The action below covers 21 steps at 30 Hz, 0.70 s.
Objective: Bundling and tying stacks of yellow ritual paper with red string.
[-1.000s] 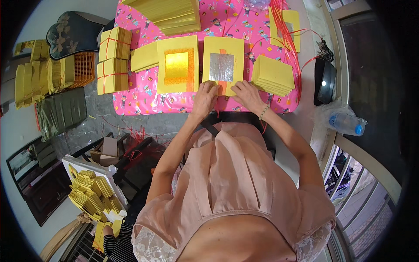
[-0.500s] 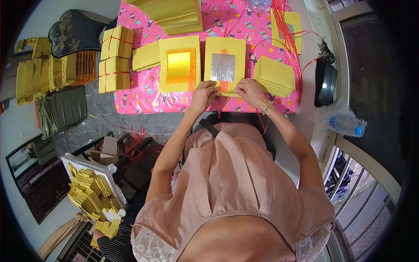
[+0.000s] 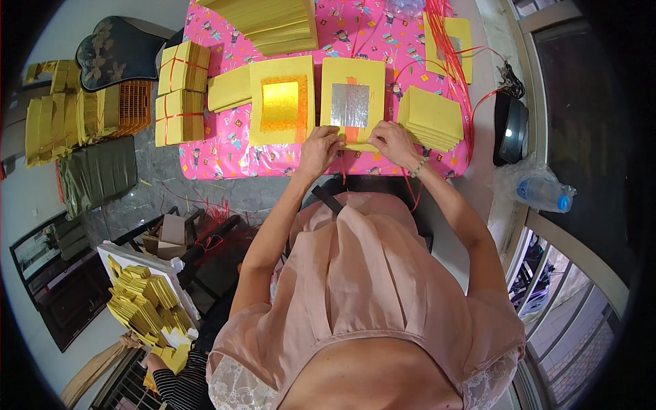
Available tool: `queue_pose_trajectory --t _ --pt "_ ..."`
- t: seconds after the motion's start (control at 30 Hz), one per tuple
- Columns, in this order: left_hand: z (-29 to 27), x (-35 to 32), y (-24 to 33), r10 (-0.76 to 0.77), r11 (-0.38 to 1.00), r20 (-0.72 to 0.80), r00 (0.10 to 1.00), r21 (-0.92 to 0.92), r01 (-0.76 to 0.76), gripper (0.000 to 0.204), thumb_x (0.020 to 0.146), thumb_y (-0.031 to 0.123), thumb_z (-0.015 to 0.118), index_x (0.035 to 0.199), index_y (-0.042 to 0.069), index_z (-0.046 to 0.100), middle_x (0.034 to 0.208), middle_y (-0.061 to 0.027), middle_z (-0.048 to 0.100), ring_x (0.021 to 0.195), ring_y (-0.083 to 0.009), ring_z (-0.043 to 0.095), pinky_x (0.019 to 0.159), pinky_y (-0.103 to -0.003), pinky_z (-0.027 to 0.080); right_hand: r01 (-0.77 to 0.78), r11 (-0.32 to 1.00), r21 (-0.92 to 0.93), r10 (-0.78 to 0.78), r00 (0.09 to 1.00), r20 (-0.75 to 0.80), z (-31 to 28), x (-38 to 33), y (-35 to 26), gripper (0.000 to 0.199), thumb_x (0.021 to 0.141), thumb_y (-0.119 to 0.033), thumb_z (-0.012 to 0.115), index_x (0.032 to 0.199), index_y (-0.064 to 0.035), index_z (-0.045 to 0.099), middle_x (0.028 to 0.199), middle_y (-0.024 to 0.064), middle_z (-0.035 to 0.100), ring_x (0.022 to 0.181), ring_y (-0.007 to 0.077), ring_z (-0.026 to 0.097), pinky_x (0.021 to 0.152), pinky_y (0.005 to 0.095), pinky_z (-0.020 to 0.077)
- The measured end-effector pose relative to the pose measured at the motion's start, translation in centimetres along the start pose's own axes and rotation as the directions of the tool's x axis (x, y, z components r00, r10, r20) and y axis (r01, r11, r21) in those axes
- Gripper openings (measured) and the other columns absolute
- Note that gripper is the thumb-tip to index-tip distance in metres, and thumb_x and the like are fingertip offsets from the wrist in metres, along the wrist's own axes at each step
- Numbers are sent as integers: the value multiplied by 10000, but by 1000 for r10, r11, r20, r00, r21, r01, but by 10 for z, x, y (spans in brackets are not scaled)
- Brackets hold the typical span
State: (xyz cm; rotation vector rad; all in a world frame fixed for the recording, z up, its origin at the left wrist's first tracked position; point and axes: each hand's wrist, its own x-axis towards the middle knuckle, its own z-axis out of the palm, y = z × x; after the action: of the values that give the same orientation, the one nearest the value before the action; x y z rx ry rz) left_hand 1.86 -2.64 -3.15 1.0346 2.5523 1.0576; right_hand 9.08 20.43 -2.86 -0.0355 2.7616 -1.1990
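Observation:
A yellow paper sheet [image 3: 352, 70] with a silver foil square [image 3: 349, 106] and an orange-red strip lies in front of me on the table. At its near left corner my left hand [image 3: 320, 150] has its fingers closed on the edge. My right hand [image 3: 394, 145], wearing a bead bracelet, pinches the near right corner, where the near edge looks folded up. Left of this sheet is a yellow paper stack [image 3: 254, 72] topped by a gold foil square [image 3: 281, 102]. A pile of folded yellow papers [image 3: 429, 119] sits just beyond my right hand.
Red-tied yellow bundles [image 3: 179, 117] stand at the left of the pink patterned table [image 3: 232, 160]. A tall paper stack [image 3: 280, 27] is at the back. Red strings [image 3: 454, 61] hang at the right, near a plastic bottle [image 3: 543, 195]. Another person's striped sleeve [image 3: 181, 379] shows lower left.
My two hands hold almost the same place at the sheet's near edge. At the lower left, the other person's hand has shifted slightly among the yellow papers.

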Motion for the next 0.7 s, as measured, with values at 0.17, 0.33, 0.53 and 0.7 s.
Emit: queue_pose_trajectory --t 0.17,0.33,0.53,0.7 --pt "1 0 2 -20 1000 -5 1000 11 20 123 804 114 684 902 41 703 1059 -98 647 971 -296 604 805 -384 514 -11 1000 -4 11 1000 -2 0 0 -1 184 828 -203 678 780 -26 670 807 119 609 831 312 583 775 411 459" --pt "0 0 4 -40 999 -4 999 23 40 124 791 85 695 905 42 716 1064 -111 665 972 -296 630 809 -379 521 -7 1000 22 6 1000 9 -1 0 -1 175 826 -194 678 784 -24 673 814 121 614 848 316 585 779 409 462" --pt "0 0 3 -16 1000 -21 1000 16 16 108 800 113 691 873 33 696 1057 -98 645 964 -294 608 789 -384 519 0 1000 14 0 1000 5 0 1 1 176 823 -191 682 776 -22 667 801 125 608 832 319 581 768 409 461" --pt "1 1 2 -9 1000 -22 1000 16 9 108 811 118 682 871 28 691 1052 -100 645 961 -298 605 788 -385 517 13 1000 6 -13 1000 3 0 2 2 185 821 -193 685 765 -19 657 797 126 604 825 318 577 759 408 461"
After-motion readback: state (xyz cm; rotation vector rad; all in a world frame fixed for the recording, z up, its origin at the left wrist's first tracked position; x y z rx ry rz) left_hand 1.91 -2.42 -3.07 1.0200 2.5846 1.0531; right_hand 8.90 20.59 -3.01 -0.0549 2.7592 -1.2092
